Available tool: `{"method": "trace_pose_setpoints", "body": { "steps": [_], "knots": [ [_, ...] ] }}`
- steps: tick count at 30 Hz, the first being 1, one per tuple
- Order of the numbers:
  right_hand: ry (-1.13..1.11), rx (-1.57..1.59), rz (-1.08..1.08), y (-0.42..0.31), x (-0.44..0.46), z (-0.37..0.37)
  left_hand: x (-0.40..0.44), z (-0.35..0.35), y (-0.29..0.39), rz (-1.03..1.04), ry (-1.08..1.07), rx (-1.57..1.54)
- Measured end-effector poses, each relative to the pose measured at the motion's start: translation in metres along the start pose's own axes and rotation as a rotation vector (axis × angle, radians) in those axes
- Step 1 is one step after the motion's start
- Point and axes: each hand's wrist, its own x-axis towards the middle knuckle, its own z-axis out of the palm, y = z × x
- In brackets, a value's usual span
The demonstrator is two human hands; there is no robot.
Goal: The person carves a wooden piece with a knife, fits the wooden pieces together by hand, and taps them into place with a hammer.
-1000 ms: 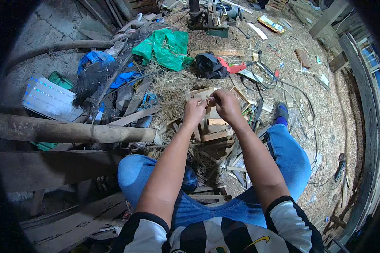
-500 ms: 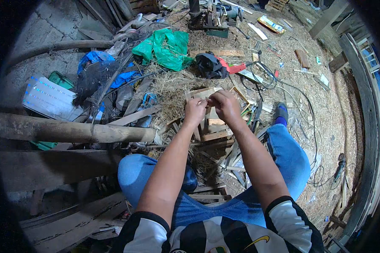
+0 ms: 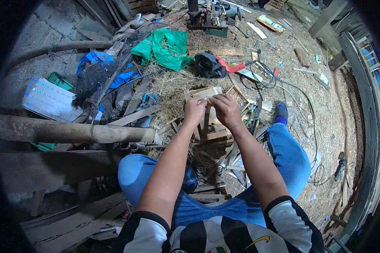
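My left hand (image 3: pixel 195 111) and my right hand (image 3: pixel 226 110) meet fingertip to fingertip in front of me. Both are closed in a pinch, and whatever sits between the fingers is too small to make out. Just beyond and below them are pale wooden pieces (image 3: pixel 205 92), partly covered by my hands. A wooden block (image 3: pixel 214 135) lies under my wrists, among more offcuts. To the right of my right hand is a thin wooden frame (image 3: pixel 238 93).
A green plastic bag (image 3: pixel 166 48) and a black cloth bundle (image 3: pixel 210 65) lie ahead on straw. Right of them runs a black cable (image 3: pixel 300 93). A thick wooden pole (image 3: pixel 76 128) juts in from the left. A power tool (image 3: pixel 340 166) rests at far right.
My right hand has turned slightly, its fingers now lying straighter toward the left fingertips. My left hand stays almost in place.
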Motion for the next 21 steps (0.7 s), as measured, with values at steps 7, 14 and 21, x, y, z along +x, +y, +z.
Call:
{"method": "trace_pose_setpoints", "body": {
  "steps": [7, 14, 21],
  "knots": [
    [-0.022, 0.001, -0.011, 0.002, 0.001, -0.001, 0.002, 0.002, -0.004, 0.015, 0.004, -0.049],
    [0.136, 0.064, 0.323, 0.010, -0.007, -0.019, 0.001, 0.001, -0.002, 0.023, -0.006, 0.031],
    [0.533, -0.147, 1.230, 0.117, -0.092, -0.043, -0.001, -0.003, -0.006, -0.086, -0.022, -0.081]
  ]
}}
